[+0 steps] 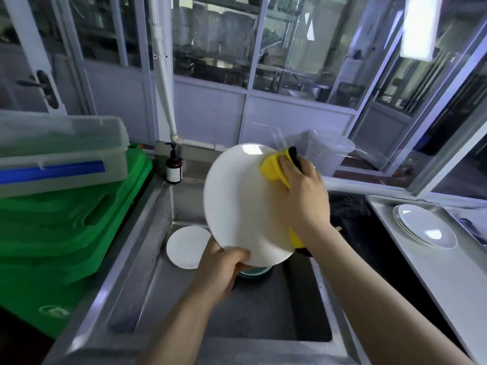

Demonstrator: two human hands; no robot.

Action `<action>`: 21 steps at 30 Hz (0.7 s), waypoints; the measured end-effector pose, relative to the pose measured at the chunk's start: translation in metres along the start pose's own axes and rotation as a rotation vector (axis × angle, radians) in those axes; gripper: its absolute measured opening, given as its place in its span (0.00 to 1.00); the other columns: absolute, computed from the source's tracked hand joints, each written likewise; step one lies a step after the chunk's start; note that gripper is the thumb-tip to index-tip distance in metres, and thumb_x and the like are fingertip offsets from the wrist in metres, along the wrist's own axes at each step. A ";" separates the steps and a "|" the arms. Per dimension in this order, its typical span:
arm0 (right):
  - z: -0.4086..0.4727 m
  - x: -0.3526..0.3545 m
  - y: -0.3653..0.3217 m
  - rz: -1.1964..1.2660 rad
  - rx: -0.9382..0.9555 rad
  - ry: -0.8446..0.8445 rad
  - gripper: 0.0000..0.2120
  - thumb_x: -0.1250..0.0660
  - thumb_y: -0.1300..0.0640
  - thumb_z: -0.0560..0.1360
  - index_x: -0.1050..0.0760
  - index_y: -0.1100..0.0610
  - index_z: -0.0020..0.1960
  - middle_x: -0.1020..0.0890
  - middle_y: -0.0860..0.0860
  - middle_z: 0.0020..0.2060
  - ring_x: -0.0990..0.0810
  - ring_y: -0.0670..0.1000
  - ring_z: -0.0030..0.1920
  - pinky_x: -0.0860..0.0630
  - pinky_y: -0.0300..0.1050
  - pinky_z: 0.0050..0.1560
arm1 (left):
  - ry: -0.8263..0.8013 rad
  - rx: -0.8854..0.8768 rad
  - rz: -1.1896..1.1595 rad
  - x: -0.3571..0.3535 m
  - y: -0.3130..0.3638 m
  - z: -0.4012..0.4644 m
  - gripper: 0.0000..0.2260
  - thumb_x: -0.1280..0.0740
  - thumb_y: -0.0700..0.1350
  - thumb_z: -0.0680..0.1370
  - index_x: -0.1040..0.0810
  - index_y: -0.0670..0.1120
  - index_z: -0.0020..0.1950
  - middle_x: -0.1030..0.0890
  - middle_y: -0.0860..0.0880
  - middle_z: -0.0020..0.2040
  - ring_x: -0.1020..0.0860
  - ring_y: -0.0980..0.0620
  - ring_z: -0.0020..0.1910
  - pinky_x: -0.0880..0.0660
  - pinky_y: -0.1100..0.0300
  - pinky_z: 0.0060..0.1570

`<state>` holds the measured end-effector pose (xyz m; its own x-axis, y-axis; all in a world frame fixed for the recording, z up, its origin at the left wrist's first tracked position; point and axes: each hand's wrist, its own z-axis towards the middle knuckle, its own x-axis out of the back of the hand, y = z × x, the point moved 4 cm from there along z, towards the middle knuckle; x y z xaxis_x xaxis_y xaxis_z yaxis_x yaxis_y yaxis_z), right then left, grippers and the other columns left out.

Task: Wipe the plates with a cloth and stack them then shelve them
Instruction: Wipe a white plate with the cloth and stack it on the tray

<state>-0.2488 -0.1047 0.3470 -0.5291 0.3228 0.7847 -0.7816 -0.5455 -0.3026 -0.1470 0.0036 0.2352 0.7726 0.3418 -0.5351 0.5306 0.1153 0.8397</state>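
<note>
A large white plate (237,204) is held tilted above the steel sink (147,248). My left hand (224,270) grips its lower rim. My right hand (303,196) presses a yellow and black cloth (274,167) against the plate's upper right face, fingers curled round the cloth. A smaller white plate (187,246) lies in the sink at the left. Under the held plate a teal dish (254,271) is partly hidden. A short stack of white plates (424,227) sits on the steel counter (395,259) at the right.
Green plastic crates (66,233) with a clear lidded box (60,154) on top stand left of the sink. A brown pump bottle (174,168) is at the sink's back corner. A clear plastic container (324,154) stands behind the plate. Glass partitions close off the back.
</note>
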 end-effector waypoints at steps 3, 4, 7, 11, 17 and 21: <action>-0.005 -0.003 -0.040 0.075 0.196 -0.044 0.31 0.43 0.67 0.74 0.37 0.48 0.75 0.40 0.48 0.76 0.32 0.58 0.65 0.32 0.49 0.60 | -0.037 0.003 0.057 -0.002 0.000 0.000 0.20 0.37 0.32 0.59 0.21 0.44 0.48 0.15 0.49 0.38 0.16 0.53 0.38 0.21 0.60 0.33; -0.013 -0.006 -0.054 0.115 0.276 -0.079 0.32 0.41 0.67 0.73 0.37 0.47 0.75 0.39 0.48 0.76 0.30 0.59 0.62 0.30 0.49 0.58 | -0.037 0.007 0.050 0.000 0.000 0.000 0.21 0.37 0.32 0.58 0.21 0.44 0.49 0.15 0.48 0.39 0.16 0.52 0.39 0.22 0.60 0.34; -0.040 -0.011 -0.074 0.170 0.514 -0.153 0.30 0.34 0.62 0.71 0.31 0.46 0.71 0.31 0.49 0.72 0.26 0.58 0.50 0.25 0.48 0.47 | -0.005 -0.032 0.018 0.007 0.002 0.002 0.21 0.39 0.32 0.57 0.18 0.47 0.45 0.17 0.48 0.37 0.18 0.52 0.38 0.23 0.58 0.33; -0.029 -0.011 -0.051 0.197 0.470 -0.183 0.28 0.38 0.63 0.73 0.30 0.43 0.70 0.30 0.46 0.71 0.26 0.58 0.56 0.26 0.50 0.52 | 0.044 -0.073 -0.025 0.013 0.006 0.001 0.22 0.39 0.32 0.58 0.19 0.47 0.48 0.16 0.48 0.38 0.17 0.53 0.38 0.22 0.58 0.32; 0.018 0.003 -0.009 0.133 0.030 0.025 0.27 0.39 0.65 0.75 0.32 0.48 0.72 0.32 0.53 0.70 0.30 0.61 0.64 0.31 0.49 0.57 | 0.021 -0.002 -0.019 0.007 0.006 -0.002 0.22 0.38 0.32 0.59 0.23 0.42 0.51 0.16 0.49 0.37 0.17 0.54 0.37 0.21 0.59 0.32; -0.003 -0.010 -0.054 0.142 0.337 -0.132 0.33 0.37 0.67 0.71 0.34 0.49 0.73 0.36 0.50 0.75 0.29 0.61 0.63 0.31 0.49 0.60 | 0.020 0.007 0.028 0.011 0.006 -0.003 0.21 0.38 0.33 0.58 0.23 0.45 0.49 0.16 0.52 0.35 0.17 0.57 0.35 0.23 0.62 0.29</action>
<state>-0.2026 -0.0758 0.3539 -0.5598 0.1356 0.8175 -0.5400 -0.8080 -0.2357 -0.1364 0.0106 0.2351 0.7803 0.3630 -0.5093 0.5112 0.0989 0.8537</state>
